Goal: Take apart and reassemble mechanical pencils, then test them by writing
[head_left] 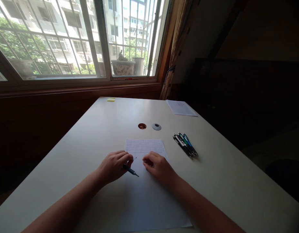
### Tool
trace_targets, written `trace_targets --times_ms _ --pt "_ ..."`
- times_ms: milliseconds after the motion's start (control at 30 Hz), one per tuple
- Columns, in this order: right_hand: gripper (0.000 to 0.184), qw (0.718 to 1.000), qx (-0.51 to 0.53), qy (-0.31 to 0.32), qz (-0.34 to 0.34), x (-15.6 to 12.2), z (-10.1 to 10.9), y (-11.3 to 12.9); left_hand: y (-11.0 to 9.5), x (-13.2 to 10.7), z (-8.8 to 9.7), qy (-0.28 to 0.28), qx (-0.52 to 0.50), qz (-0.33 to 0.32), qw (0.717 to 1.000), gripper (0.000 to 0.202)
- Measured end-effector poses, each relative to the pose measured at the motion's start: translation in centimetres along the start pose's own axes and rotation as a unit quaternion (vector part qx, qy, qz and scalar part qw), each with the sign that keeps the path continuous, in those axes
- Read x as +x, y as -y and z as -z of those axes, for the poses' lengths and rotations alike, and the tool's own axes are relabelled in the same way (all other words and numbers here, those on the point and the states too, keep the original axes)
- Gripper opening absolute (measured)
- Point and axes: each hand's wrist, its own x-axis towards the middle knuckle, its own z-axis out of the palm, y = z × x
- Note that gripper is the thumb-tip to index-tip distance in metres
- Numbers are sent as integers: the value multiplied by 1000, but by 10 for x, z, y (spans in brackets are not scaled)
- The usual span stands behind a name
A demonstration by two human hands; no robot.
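My left hand [117, 163] is closed around a dark pen barrel [130, 170], whose narrow end points down and to the right. A tiny thin piece [135, 158] sticks out from its thumb and fingertip; its kind is too small to tell. Just to the right, my right hand [157, 163] is closed with thumb and fingers pinched together. Something small may be at those fingertips, but I cannot make it out. Both hands are over a sheet of paper [149, 207] with rows of handwriting on its far part. The hands are apart from each other.
Several pens [185, 145] lie bunched to the right of the paper. Beyond it are a round hole [142, 126] in the white table [91, 129] and a grey round cap [156, 126]. Written papers [182, 107] lie far right, a yellow sticky pad [111, 99] far left.
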Motion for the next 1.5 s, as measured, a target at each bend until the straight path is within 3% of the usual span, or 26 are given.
trace_targets --times_ms 667,1067,1267,1500 --pt "7 997 -59 43 -34 5 4 3 7 2 6 -13 5 42 999 12" --pt "9 998 -47 49 -12 12 -6 5 10 -1 5 -32 20 57 998 9" --pt "14 999 -23 36 -8 12 -7 3 9 2 5 -29 21 53 998 12" --pt "7 998 -47 31 -21 15 -8 2 10 1 3 -7 28 60 998 16"
